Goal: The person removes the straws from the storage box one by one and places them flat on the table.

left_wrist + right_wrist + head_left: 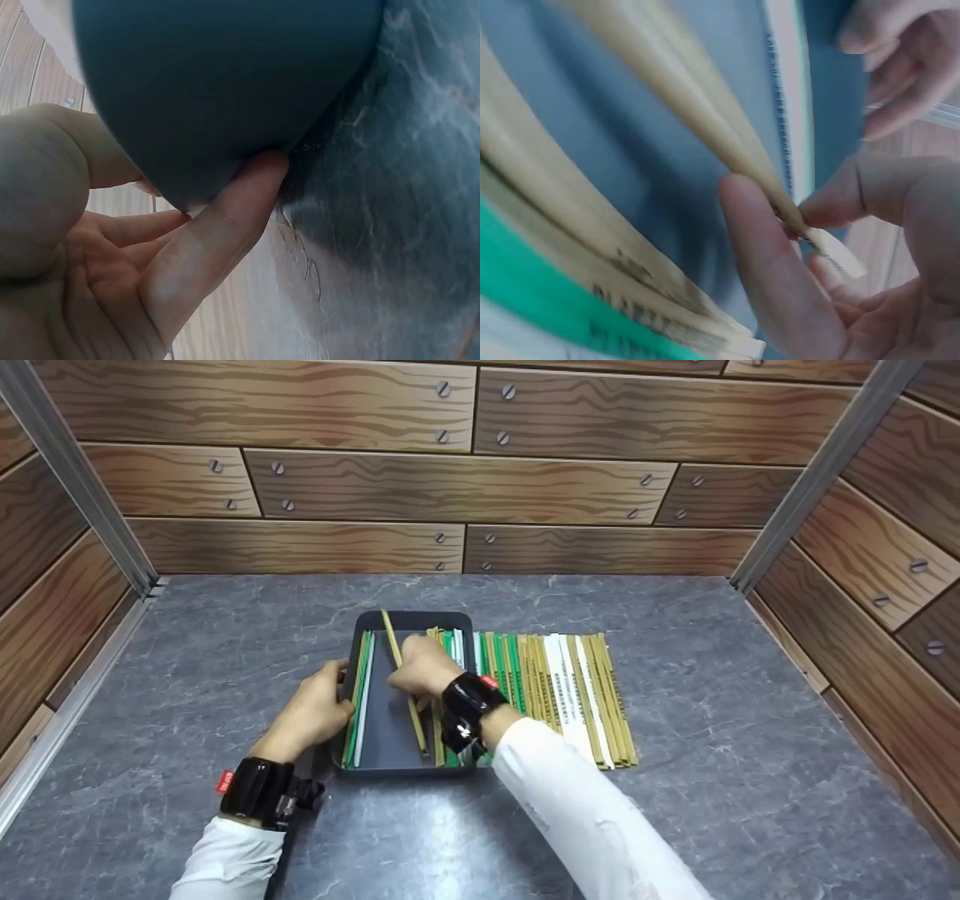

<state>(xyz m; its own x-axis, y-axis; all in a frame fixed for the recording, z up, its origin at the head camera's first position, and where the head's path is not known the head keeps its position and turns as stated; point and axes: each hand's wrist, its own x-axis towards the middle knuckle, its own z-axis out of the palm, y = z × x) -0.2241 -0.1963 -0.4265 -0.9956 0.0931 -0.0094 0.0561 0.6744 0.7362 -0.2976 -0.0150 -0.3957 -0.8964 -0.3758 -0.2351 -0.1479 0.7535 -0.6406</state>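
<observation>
A dark grey rectangular tray (409,771) stands mid-table with slim wrapped straws inside. My left hand (311,709) grips the tray's left wall, its fingers around the edge in the left wrist view. Between thumb and fingers, my right hand (426,666) pinches one gold wrapped straw (417,727), slanted over the bare tray floor. Along the tray's left side lie green and white straws (364,697). Gold, green and white straws (592,277) lie along the right side, partly hidden by my right hand and wrist in the head view.
Right of the tray, a row of gold, green and white wrapped straws (574,697) lies side by side on the grey marbled table (720,720). Wood-patterned panels (450,484) enclose the back and sides. Each wrist wears a black camera band (259,791).
</observation>
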